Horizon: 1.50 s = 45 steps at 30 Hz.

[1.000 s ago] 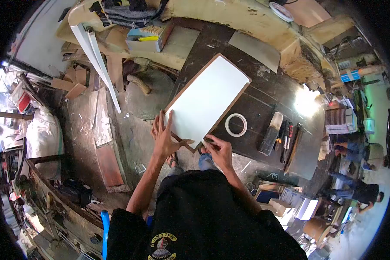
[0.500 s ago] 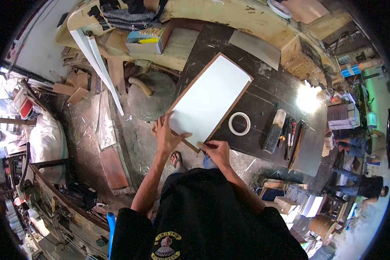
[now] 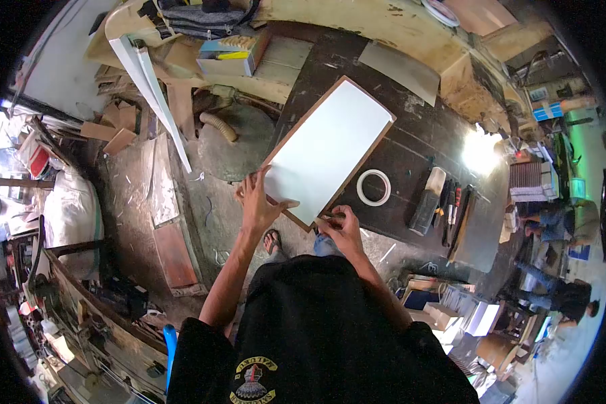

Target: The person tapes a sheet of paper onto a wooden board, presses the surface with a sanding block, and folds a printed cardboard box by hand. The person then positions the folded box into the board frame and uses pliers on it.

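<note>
A long white-faced board with a brown border (image 3: 333,145) lies slanted on the dark table, its near end at the table edge close to me. My left hand (image 3: 257,202) rests on its near left corner, with fingers spread over the border and the thumb stretched along the near edge. At the near right corner, my right hand (image 3: 343,229) has its fingers curled together in a pinch. Whatever is between them is too small to make out. A roll of white tape (image 3: 359,188) lies flat on the table, right of the board.
Right of the tape lie a dark block-like tool (image 3: 427,205) and several slim tools (image 3: 453,209). A thin grey sheet (image 3: 400,71) is at the table's back. Left of it stand an open box (image 3: 225,62) and a white angled strip (image 3: 156,101). Another person (image 3: 559,296) is far right.
My right hand has shifted slightly up and right from the board's near corner, its fingers curling in more. The left hand stays on the board. The view has moved slightly.
</note>
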Each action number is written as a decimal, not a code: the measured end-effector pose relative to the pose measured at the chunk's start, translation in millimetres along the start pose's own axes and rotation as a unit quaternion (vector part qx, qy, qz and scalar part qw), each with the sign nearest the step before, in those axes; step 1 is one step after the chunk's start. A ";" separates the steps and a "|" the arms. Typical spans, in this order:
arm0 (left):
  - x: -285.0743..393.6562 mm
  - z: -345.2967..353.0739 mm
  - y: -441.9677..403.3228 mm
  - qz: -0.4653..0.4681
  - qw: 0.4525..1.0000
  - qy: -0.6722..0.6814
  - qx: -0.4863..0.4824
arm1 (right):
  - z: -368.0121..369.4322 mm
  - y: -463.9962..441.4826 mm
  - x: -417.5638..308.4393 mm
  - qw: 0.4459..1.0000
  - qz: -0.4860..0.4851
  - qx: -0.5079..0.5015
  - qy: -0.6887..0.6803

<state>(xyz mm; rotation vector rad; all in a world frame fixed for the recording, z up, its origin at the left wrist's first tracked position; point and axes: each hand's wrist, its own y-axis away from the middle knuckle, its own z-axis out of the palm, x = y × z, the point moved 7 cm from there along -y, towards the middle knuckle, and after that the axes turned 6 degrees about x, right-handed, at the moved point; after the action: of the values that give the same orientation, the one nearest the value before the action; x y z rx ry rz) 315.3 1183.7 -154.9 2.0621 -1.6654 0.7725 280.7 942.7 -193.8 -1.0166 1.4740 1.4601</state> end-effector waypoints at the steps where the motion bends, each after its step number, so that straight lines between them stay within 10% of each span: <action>1: -0.2 0.1 -0.7 0.006 1.000 0.016 0.004 | 3.0 -5.3 5.5 1.000 -0.002 -0.013 0.002; 29: 2.1 0.7 -3.0 0.035 0.993 0.109 0.024 | 0.0 -10.5 2.5 0.927 -0.086 0.103 0.351; 33: 8.3 -2.3 -3.9 0.038 0.992 0.114 0.022 | -3.6 -14.4 -20.1 0.926 -0.026 0.082 0.367; 36: 6.7 -4.6 -2.2 0.027 0.996 0.079 0.032 | -3.8 -8.3 -18.7 0.978 0.161 0.076 0.107; 41: 5.0 -1.7 -1.3 0.015 0.996 0.090 0.014 | 12.2 -22.7 -14.4 0.941 -0.155 0.074 0.293; 45: 5.5 -1.5 -5.2 0.038 0.995 0.087 0.026 | 16.5 -12.4 -27.2 0.924 -0.166 0.065 0.338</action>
<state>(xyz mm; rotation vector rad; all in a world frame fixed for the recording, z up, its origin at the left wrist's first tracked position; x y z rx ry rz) 320.9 1181.6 -150.0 1.9129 -1.6502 1.0001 301.9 959.2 -172.7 -1.6958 1.7178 0.7785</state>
